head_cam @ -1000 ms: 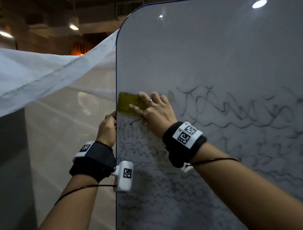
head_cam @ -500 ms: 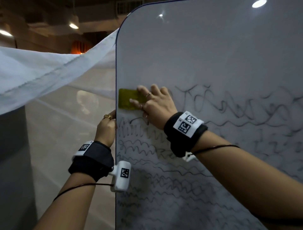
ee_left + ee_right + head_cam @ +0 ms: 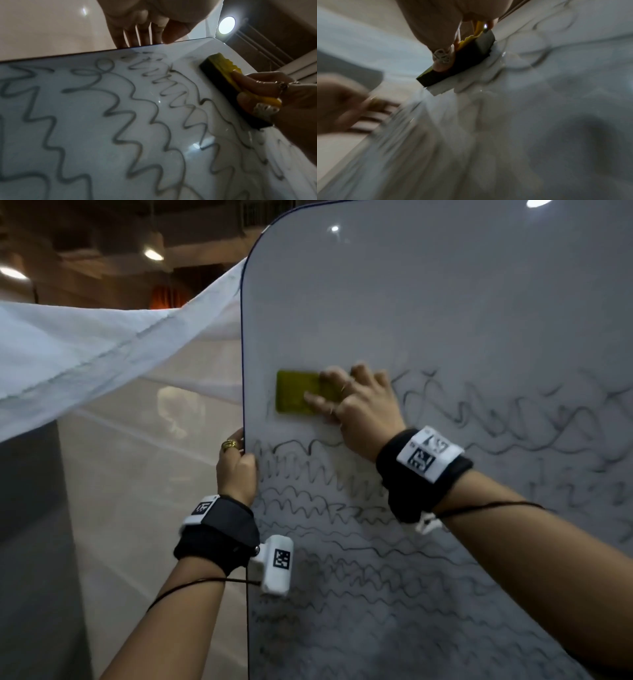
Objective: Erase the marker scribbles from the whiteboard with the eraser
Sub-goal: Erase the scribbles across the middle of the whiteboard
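Nearest the viewer, the left hand (image 3: 236,470) grips the whiteboard's (image 3: 428,313) left edge. In the left wrist view its fingers (image 3: 137,35) go behind the board and the thumb curls to the front, so it's clamped on the rim, bracing it. The board looks like a thin, stiff sheet w/ a glossy face. It'd prob. flex or swing under a push, hence holding the edge near the wiping zone makes sense.

Further up, the right hand (image 3: 359,412) holds the eraser (image 3: 298,392) flat against the board, close to the left edge and just above the top row of scribbles (image 3: 342,508). Thumb pinches the lower long side, fingers lie over the yellow back; the dark felt pad (image 3: 223,86) sits against the surface. The eraser seems light, w/ a hard plastic back and soft felt: best held by the long sides w/ the palm pressing down, as here. Too light a press would likely smear, not clear.

The band around the eraser looks wiped clean. Rows below it and to the right remain, so most of the job is left.

Beyond the board hangs a white cloth (image 3: 85,350).
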### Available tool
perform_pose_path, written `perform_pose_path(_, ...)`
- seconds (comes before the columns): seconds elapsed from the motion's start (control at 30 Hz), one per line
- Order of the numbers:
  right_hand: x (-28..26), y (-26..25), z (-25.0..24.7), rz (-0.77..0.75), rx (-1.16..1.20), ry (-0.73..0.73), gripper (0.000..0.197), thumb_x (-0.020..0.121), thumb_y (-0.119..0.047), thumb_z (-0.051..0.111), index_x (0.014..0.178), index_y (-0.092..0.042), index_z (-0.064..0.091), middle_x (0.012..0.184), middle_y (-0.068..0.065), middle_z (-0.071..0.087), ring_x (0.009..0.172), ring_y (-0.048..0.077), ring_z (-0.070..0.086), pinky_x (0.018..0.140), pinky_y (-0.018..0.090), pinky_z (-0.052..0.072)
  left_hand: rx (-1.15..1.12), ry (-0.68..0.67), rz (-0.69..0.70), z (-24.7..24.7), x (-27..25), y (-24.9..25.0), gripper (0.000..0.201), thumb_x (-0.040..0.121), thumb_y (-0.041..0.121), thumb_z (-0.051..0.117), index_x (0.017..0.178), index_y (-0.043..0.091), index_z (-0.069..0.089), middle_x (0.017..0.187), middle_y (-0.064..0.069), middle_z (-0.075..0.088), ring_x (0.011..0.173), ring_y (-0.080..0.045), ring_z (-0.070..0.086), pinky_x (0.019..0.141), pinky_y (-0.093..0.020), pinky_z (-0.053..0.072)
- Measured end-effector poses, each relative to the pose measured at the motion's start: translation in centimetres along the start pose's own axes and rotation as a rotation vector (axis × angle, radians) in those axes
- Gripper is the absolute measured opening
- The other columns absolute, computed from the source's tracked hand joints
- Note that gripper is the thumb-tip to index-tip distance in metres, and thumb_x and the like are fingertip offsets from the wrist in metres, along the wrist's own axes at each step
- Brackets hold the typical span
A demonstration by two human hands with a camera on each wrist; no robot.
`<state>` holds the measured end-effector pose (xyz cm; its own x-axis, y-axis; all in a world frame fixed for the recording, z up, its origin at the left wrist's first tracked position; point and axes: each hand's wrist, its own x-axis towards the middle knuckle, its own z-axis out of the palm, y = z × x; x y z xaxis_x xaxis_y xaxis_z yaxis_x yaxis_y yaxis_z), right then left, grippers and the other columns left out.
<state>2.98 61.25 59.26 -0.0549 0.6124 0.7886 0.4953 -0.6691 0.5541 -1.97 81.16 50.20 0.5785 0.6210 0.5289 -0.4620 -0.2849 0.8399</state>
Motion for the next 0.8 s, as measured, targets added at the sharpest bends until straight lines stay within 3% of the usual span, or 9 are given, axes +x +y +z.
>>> perform_pose_path(0.03, -0.9, -0.4, 0.4, -0.038, 0.001, 0.013, 0.032, 0.083, -0.030, 0.047, 0.102, -0.040, 0.071, 0.116, 0.003, 0.064, 0.095, 0.026, 0.035, 0.071, 0.035, 0.022, -0.011, 0.021, -0.001, 0.2, -0.5, 0.8, 0.057, 0.062, 0.015, 0.041, 0.116, 0.023, 0.059, 0.115, -0.004, 0.064, 0.108, -0.025, 0.058, 0.098, -0.042, 0.046)
perform_pose_path(0.1, -2.5, 0.0, 0.1, -0.087, 0.000, 0.013, 0.024, 0.079, -0.028, 0.066, 0.099, -0.041, 0.071, 0.117, -0.001, 0.063, 0.096, 0.026, 0.038, 0.072, 0.036, 0.023, -0.013, 0.030, 0.013, 0.4, -0.9, 1.2, 0.060, 0.060, 0.015, 0.040, 0.116, 0.020, 0.060, 0.114, -0.005, 0.065, 0.108, -0.027, 0.058, 0.099, -0.044, 0.045)
perform_pose_path(0.17, -2.7, 1.9, -1.3, -0.076, 0.015, 0.032, 0.032, 0.070, -0.024, 0.078, 0.097, -0.041, 0.071, 0.118, -0.002, 0.063, 0.097, 0.026, 0.043, 0.074, 0.035, 0.025, 0.001, 0.026, 0.028, 0.4, -0.8, 1.2, 0.058, 0.059, 0.014, 0.040, 0.112, 0.018, 0.063, 0.111, -0.005, 0.067, 0.106, -0.027, 0.059, 0.097, -0.046, 0.046)
perform_pose_path(0.27, -1.0, 5.2, -3.4, 0.061, 0.055, 0.106, 0.040, 0.066, -0.017, 0.080, 0.098, -0.039, 0.072, 0.116, 0.001, 0.065, 0.095, 0.032, 0.052, 0.078, 0.038, 0.028, 0.032, 0.019, 0.025, 0.6, -0.8, 1.2, 0.057, 0.058, 0.014, 0.037, 0.109, 0.021, 0.063, 0.108, -0.004, 0.067, 0.103, -0.028, 0.059, 0.095, -0.040, 0.048)
perform_pose_path(0.37, -0.3, 4.5, -2.8, 0.203, 0.100, 0.187, 0.041, 0.064, -0.016, 0.079, 0.095, -0.042, 0.072, 0.116, -0.004, 0.065, 0.096, 0.024, 0.040, 0.072, 0.033, 0.019, 0.032, 0.007, 0.068, 0.7, -1.1, 1.3, 0.052, 0.057, 0.012, 0.035, 0.097, 0.025, 0.065, 0.096, -0.003, 0.067, 0.094, -0.028, 0.059, 0.085, -0.031, 0.048)
perform_pose_path(0.43, -1.7, 2.3, -1.4, 0.194, 0.125, 0.180, 0.039, 0.064, -0.020, 0.075, 0.095, -0.043, 0.072, 0.117, -0.005, 0.064, 0.095, 0.021, 0.037, 0.071, 0.032, 0.018, 0.024, 0.020, 0.061, 0.7, -1.0, 1.2, 0.053, 0.057, 0.012, 0.036, 0.101, 0.025, 0.064, 0.101, -0.002, 0.067, 0.098, -0.027, 0.059, 0.089, -0.034, 0.048)
perform_pose_path(0.5, -3.8, 0.8, -0.6, 0.119, 0.109, 0.133, 0.037, 0.065, -0.021, 0.073, 0.095, -0.043, 0.072, 0.118, -0.005, 0.064, 0.096, 0.022, 0.037, 0.072, 0.033, 0.020, 0.035, 0.052, 0.043, 0.8, -0.7, 0.9, 0.060, 0.061, 0.013, 0.039, 0.117, 0.018, 0.060, 0.111, -0.004, 0.064, 0.105, -0.026, 0.057, 0.095, -0.038, 0.046)
perform_pose_path(0.6, -4.8, 2.2, -1.5, 0.087, 0.107, 0.093, 0.040, 0.064, -0.021, 0.081, 0.095, -0.044, 0.072, 0.118, -0.006, 0.065, 0.098, 0.021, 0.040, 0.074, 0.033, 0.020, 0.057, 0.069, 0.035, 0.9, -0.3, 0.5, 0.063, 0.061, 0.018, 0.039, 0.121, 0.016, 0.060, 0.114, -0.008, 0.065, 0.105, -0.029, 0.057, 0.094, -0.041, 0.047)
perform_pose_path(0.8, -2.6, 6.2, -3.4, 0.271, 0.082, 0.187, 0.038, 0.069, -0.019, 0.074, 0.097, -0.045, 0.071, 0.121, -0.008, 0.063, 0.102, 0.021, 0.035, 0.075, 0.034, 0.018, 0.091, 0.094, 0.047, 1.5, 0.1, -0.2, 0.064, 0.058, 0.018, 0.036, 0.117, 0.018, 0.061, 0.116, -0.008, 0.063, 0.099, -0.030, 0.058, 0.082, -0.030, 0.044)
